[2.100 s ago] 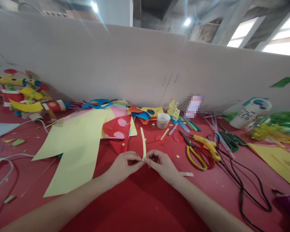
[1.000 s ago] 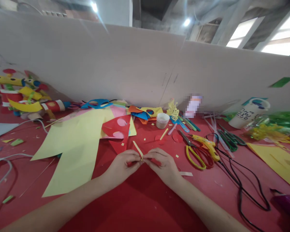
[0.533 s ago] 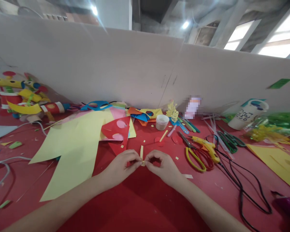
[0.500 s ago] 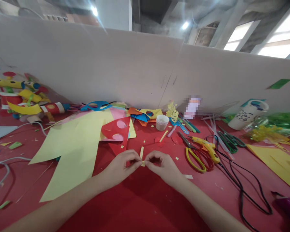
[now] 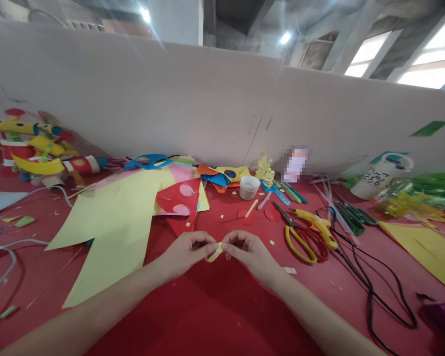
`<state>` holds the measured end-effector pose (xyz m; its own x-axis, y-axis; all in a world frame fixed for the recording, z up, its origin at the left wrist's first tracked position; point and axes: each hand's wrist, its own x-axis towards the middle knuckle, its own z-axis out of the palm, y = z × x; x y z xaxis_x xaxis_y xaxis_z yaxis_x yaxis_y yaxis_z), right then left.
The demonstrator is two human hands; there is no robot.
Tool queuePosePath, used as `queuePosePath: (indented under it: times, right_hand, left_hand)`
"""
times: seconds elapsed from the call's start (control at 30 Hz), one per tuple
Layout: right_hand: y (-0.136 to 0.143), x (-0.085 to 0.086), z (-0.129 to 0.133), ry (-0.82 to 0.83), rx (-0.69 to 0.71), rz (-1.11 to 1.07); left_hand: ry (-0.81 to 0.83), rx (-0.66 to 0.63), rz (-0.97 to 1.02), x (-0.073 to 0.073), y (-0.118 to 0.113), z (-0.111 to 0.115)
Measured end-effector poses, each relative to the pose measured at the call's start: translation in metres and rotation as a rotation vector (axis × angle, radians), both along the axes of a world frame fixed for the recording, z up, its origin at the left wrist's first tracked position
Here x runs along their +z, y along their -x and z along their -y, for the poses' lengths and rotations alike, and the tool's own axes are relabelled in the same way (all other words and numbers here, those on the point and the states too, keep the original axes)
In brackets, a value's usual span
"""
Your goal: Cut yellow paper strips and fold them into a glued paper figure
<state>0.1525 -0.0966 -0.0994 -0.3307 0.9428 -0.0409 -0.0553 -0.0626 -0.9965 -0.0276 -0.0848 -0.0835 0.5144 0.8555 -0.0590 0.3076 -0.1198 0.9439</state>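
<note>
At the far left of the red desk point(image 5: 222, 316), yellow paper figures point(image 5: 13, 126) run past the picture's edge; the red-and-white cup point(image 5: 82, 164) lying beside them bears a round emblem too small to make out. A large pale yellow sheet point(image 5: 122, 217) comes next, its far part partly covered by a red cut-out point(image 5: 178, 200) with two holes. Just to the right, the left hand point(image 5: 187, 252) has thumb and fingers pinched on a narrow yellow strip point(image 5: 215, 253), held between both hands above the desk; half a second ago it pointed away from the person, and now it curves down on the near side. Its ends are hidden, so it may be folded or rolled. The fingers of the right hand point(image 5: 250, 254) are drawn narrow on the strip's right end. Further right lie scissors point(image 5: 298, 242) and a yellow glue gun point(image 5: 319, 227), then a white container point(image 5: 376, 178) with illegible black handwriting. A purple object point(image 5: 441, 311) is cut off at the right edge.
</note>
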Motion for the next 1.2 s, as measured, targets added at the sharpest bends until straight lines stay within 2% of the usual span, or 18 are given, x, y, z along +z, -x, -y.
queuePosePath:
  times: [0.27, 0.5, 0.73, 1.03, 1.13, 1.2]
  right_hand:
    - [-0.0007, -0.0066, -0.0004, -0.089, -0.006, -0.012]
    - [-0.0029, -0.0067, -0.0019, -0.085, 0.005, -0.03]
    - [-0.0017, -0.0054, 0.0009, -0.12, 0.012, 0.003]
    - [0.0015, -0.0051, 0.0, -0.157, 0.032, 0.037]
    - [0.0017, -0.0048, 0.0016, -0.216, 0.003, 0.086]
    - [0.0013, -0.0054, 0.0031, -0.315, -0.04, 0.145]
  left_hand:
    - [0.075, 0.021, 0.053, -0.0006, -0.0026, 0.0016]
    - [0.122, 0.011, 0.12, -0.0017, -0.0025, 0.0015]
    - [0.133, 0.038, 0.08, -0.0021, -0.0032, 0.0024]
    - [0.221, -0.008, 0.093, -0.0046, -0.0002, -0.0005]
    - [0.256, 0.025, 0.135, -0.005, -0.0007, -0.0005]
    - [0.297, 0.082, 0.199, -0.0044, -0.0015, 0.0001]
